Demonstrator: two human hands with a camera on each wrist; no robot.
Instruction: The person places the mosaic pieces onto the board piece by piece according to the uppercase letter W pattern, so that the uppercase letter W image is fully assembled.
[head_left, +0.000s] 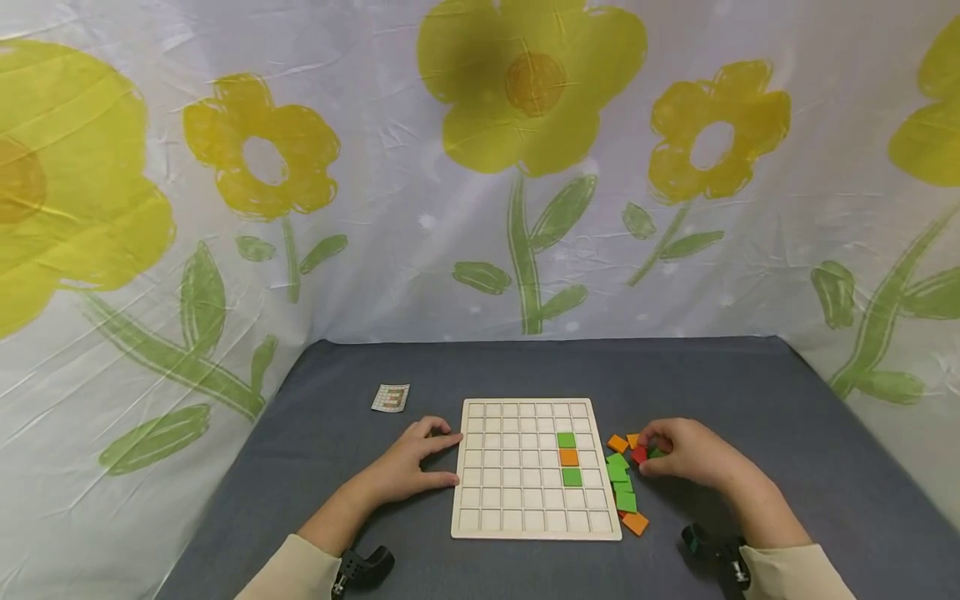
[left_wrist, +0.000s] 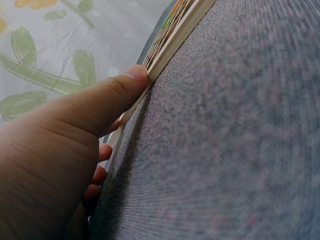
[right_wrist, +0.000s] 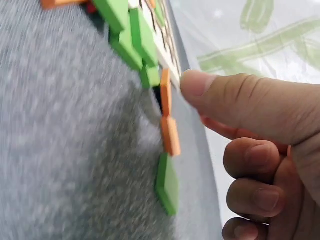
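Grey table (head_left: 750,400): left wrist view alone shows thumb (left_wrist: 107,97) seemingly touching board (left_wrist: 172,37) edge.

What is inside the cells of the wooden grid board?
The pale wooden grid board holds a green square tile, an orange tile and another green tile, one column. Other visible cells are empty; nothing covers them.

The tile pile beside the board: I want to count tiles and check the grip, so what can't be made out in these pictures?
- Head view: the right hand covers part of the tile pile, so no full count; whether it pinches the red tile is unclear.
- Right wrist view: tiles blurred, top ones cropped.
- Left wrist view: board edge-on, cells hidden.
- Head view: small card print too small.
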